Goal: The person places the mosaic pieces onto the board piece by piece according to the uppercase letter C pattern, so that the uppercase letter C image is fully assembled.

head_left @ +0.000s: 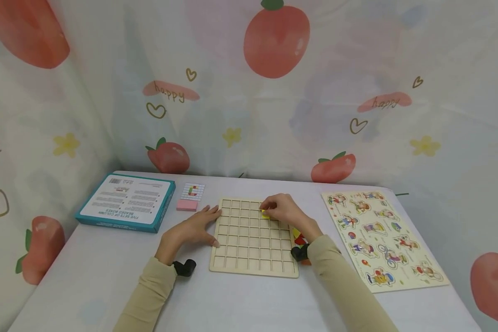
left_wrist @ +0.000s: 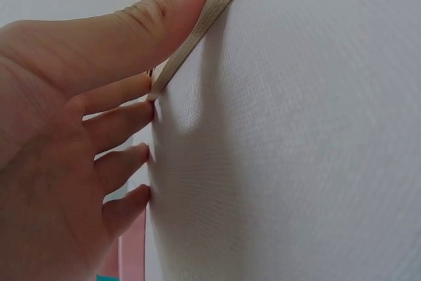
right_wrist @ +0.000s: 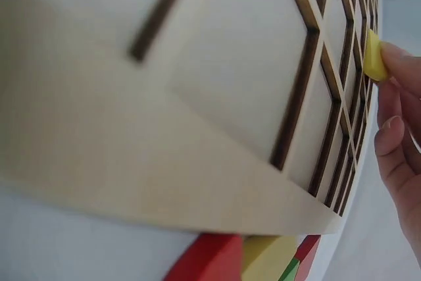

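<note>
A square wooden grid board [head_left: 249, 267] lies flat on the table between the two hands. My right hand [head_left: 284, 210] pinches a small yellow tile [head_left: 265, 214] over a cell near the board's far edge. In the right wrist view the yellow tile [right_wrist: 375, 57] sits between thumb and fingertips, close over the grid. My left hand [head_left: 197, 226] spreads along the board's left edge, thumb on the rim. Seen from the left wrist, the fingers [left_wrist: 122, 126] are straight and touch the board's side [left_wrist: 204, 27].
Loose red, yellow and green tiles [head_left: 299, 237] lie beside the board's right edge, partly under the right wrist. A pattern card [head_left: 192, 191] and a pink block [head_left: 187, 205] are behind the left hand. A teal box [head_left: 124, 203] stands left; a picture puzzle board [head_left: 382, 240] lies right.
</note>
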`<state>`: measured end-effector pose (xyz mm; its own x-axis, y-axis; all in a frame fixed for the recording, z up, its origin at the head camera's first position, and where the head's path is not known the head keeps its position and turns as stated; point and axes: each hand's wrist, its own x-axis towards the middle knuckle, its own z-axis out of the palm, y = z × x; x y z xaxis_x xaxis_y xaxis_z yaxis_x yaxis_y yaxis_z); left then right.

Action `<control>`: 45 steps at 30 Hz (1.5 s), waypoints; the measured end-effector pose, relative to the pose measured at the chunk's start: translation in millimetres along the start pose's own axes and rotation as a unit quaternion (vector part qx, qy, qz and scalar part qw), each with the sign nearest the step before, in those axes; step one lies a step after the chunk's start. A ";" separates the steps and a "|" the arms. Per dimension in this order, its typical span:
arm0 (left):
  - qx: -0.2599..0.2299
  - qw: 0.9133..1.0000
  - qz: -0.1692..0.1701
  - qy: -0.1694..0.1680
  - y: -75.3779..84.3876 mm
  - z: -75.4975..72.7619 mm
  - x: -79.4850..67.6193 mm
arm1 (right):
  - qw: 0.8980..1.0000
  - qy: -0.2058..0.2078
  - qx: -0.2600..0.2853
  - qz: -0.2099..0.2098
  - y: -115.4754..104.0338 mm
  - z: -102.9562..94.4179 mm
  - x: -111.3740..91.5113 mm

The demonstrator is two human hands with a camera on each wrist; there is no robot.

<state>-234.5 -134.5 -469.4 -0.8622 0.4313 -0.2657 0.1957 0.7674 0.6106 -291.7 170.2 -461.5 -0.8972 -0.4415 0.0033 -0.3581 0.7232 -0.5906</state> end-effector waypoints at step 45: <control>-0.008 1.000 0.002 0.000 1.7 1.3 -1.6 | 0.998 0.021 0.003 0.055 40.2 -38.0 -61.9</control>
<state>-232.3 -133.3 -468.8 -0.8609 0.4352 -0.2635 0.1925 0.7580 0.6232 -260.4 246.8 -454.8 -0.9410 -0.3374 -0.0271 -0.2564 0.7627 -0.5938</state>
